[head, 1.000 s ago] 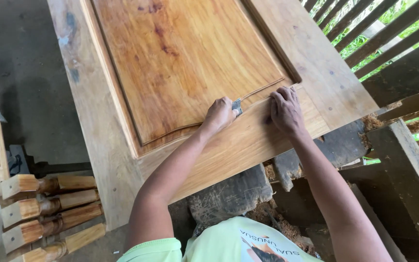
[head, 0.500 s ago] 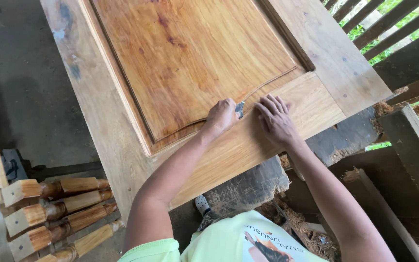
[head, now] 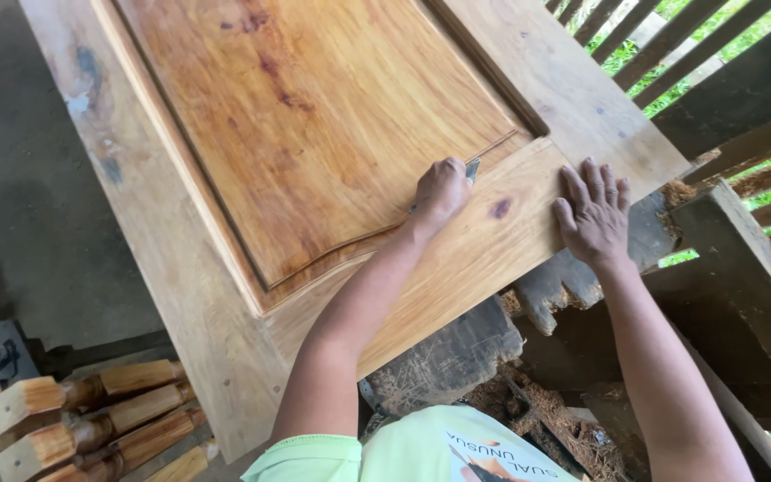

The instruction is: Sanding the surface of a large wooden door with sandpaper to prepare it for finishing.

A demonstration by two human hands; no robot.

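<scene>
Your left hand is curled into a fist around a small grey metal blade tool, whose tip pokes out past your knuckles and meets the curved groove where the raised orange-brown centre panel joins the paler bottom rail of the large wooden door. Your right hand lies flat and open, fingers spread, pressing on the rail's outer corner near the door's edge, holding nothing.

Compared with half a second ago, your two hands have drawn apart: they were almost touching then, and now the right one sits well along the rail toward the corner while the left has stayed at the groove. A dark knot in the rail now shows between them.

The door lies flat across rough grey timber supports. Turned pale-and-brown wooden legs lie stacked on the floor to your lower left, and slatted dark wooden fencing stands beyond the door at upper right.
</scene>
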